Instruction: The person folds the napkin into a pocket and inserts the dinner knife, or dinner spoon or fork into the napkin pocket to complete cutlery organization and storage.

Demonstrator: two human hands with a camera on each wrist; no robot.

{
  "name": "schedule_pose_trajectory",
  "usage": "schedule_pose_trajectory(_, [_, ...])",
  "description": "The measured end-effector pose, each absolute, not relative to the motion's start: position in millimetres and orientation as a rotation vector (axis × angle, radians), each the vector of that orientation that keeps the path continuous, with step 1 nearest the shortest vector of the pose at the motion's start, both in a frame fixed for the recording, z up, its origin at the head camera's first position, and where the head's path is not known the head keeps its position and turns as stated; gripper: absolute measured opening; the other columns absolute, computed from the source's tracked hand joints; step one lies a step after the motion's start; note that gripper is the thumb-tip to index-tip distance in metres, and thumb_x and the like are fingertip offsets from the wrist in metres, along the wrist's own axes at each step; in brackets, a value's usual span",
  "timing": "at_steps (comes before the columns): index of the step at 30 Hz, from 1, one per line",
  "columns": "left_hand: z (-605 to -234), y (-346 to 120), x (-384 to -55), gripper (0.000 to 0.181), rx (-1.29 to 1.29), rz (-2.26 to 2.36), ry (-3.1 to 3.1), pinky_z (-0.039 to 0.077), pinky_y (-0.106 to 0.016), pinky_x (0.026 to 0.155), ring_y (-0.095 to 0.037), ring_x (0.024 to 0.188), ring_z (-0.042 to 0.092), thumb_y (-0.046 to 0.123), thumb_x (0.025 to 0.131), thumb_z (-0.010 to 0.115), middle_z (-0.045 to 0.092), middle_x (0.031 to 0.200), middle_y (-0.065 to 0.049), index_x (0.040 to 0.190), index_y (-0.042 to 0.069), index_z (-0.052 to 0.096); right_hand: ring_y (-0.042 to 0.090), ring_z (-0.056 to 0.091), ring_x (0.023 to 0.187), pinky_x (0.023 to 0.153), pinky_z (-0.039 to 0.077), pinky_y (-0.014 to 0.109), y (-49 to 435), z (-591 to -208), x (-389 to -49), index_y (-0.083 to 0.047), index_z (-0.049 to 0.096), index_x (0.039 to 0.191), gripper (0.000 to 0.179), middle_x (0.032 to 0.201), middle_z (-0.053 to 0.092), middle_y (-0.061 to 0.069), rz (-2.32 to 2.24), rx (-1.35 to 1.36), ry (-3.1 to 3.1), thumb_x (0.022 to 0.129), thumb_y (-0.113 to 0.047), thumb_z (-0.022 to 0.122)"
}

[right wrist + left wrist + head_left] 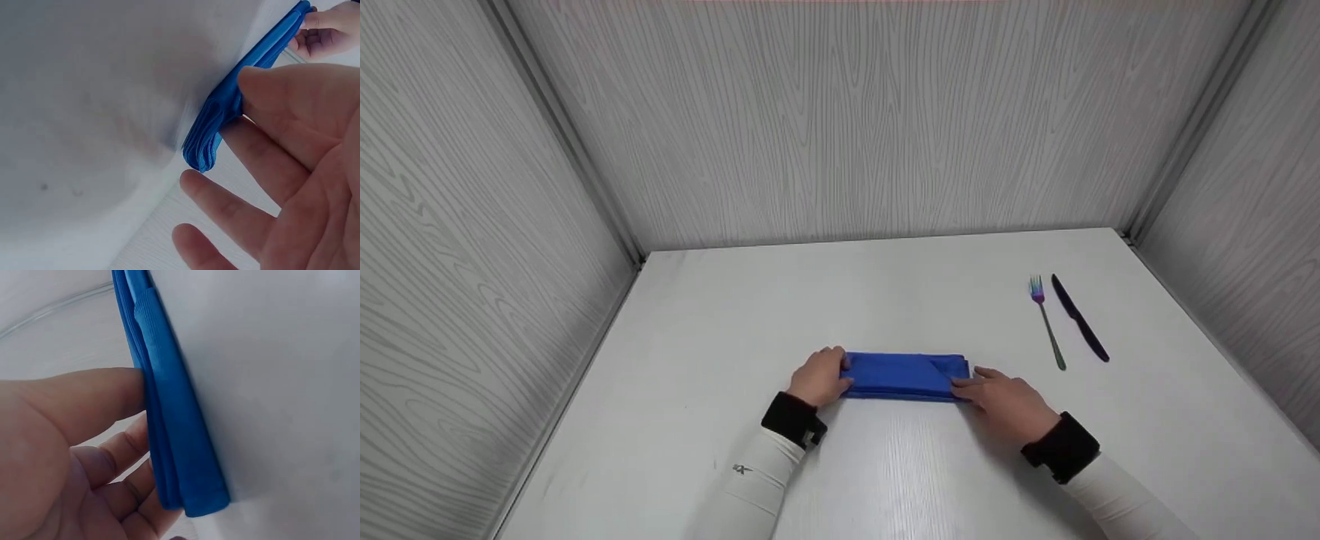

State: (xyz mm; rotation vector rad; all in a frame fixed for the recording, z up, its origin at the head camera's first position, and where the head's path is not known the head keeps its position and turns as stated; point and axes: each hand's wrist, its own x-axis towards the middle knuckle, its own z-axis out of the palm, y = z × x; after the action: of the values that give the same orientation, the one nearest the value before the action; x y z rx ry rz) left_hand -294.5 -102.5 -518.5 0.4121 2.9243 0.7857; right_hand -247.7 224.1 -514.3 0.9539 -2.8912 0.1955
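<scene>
Apparently folding is nearly done, perhaps only smoothing left: the cloth [901,375] lies layered below frame centre, left hand [816,379] and right hand [1011,403] pinching its ends. Fork [1045,320] and knife [1078,316], right of frame, lie untouched.

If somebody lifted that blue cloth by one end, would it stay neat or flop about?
The cloth would probably sag, since it looks like thin fabric folded into many layers. Those layers may slip open, as no tie or clip shows around them. Rolling seems unlikely when pushed, given its flat shape.
</scene>
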Motion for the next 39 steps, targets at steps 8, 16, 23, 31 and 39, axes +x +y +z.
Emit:
schedule_pose_trajectory(8, [-520,-93,-313,0.021,0.351,0.822,2.929,0.056,-0.051,0.093,-0.035,0.111,0.066,0.017,0.098,0.076,0.068,0.111,-0.015,0.111,0.004,0.065,0.046,0.064,0.128,0.096,0.057,0.058,227,-514,-268,-0.005,0.074,0.131,0.035,0.137,0.071,0.012,0.291,0.872,-2.972,0.097,0.003,0.068])
schedule_pose_trajectory(16, [-524,-88,-325,0.020,0.331,0.859,2.929,0.055,-0.053,0.095,-0.036,0.114,0.064,0.016,0.098,0.076,0.067,0.112,-0.015,0.111,0.005,0.065,0.043,0.065,0.125,0.101,0.054,0.058,231,-512,-277,-0.003,0.072,0.133,0.034,0.138,0.070,0.014,0.462,0.788,-3.034,0.100,-0.005,0.067])
schedule_pose_trajectory(23, [-524,-85,-324,0.020,0.305,0.856,2.926,0.054,-0.055,0.095,-0.037,0.115,0.063,0.016,0.098,0.076,0.067,0.112,-0.016,0.110,0.005,0.065,0.043,0.066,0.117,0.095,0.056,0.059,216,-501,-283,0.000,0.079,0.117,0.023,0.121,0.076,0.017,0.522,0.727,-3.000,0.097,-0.007,0.072])
schedule_pose_trajectory(31, [-520,-85,-323,0.020,0.282,0.828,2.939,0.055,-0.055,0.092,-0.036,0.113,0.064,0.016,0.097,0.077,0.067,0.110,-0.015,0.108,0.006,0.065,0.030,0.071,0.098,0.089,0.058,0.049,160,-481,-311,-0.001,0.079,0.108,0.017,0.107,0.078,0.013,0.805,0.670,-2.839,0.100,-0.012,0.069])
schedule_pose_trajectory(39, [-522,-86,-325,0.021,0.294,0.801,2.969,0.056,-0.056,0.090,-0.037,0.111,0.065,0.016,0.096,0.078,0.067,0.109,-0.016,0.107,0.006,0.064,0.029,0.073,0.094,0.087,0.058,0.046,100,-505,-343,0.000,0.079,0.110,0.021,0.103,0.078,0.013,1.153,0.541,-2.893,0.104,-0.013,0.064])
